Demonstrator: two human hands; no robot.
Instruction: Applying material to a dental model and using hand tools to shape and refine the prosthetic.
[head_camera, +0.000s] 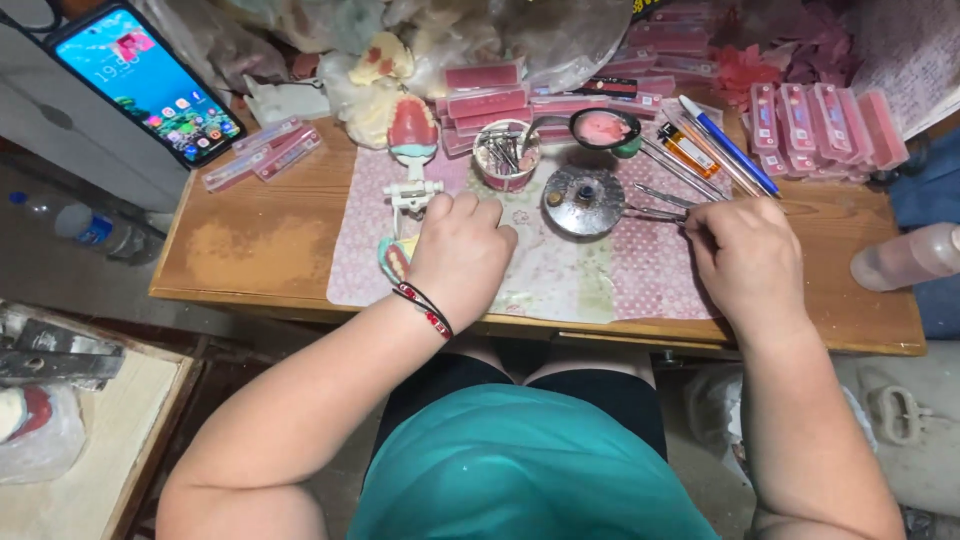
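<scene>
Seen from above, a seated person in a teal top works at a small wooden surface (250, 250) covered in the middle by a pink patterned mat (570, 270). The left hand (458, 250), with a beaded bracelet (425, 308) at the wrist, rests knuckles-up on the mat, its grip curled closed over a dental model with pink gums (393, 260) that peeks out beside the thumb; it touches the base of a white hinged model holder (412, 190), which carries another pink set of teeth at its far end. The right hand (745, 262) lies near the right edge of the mat, its grip pinched tight on a thin metal tool (655, 212) whose tip points left toward a round metal burner (583, 200). Behind the burner stands a small cup of metal instruments (506, 152) and a black-rimmed dish of pink wax (604, 128). Pens and slender tools (715, 155) lie fanned out to the right, beside rows of clear boxes with pink contents (815, 125). More pink boxes (490, 100) are stacked at the back. At the far left a phone (145, 80) with a lit screen leans propped up, with two flat clear cases (262, 152) just beside it. A pale plastic bottle (905, 258) lies at the right edge.
</scene>
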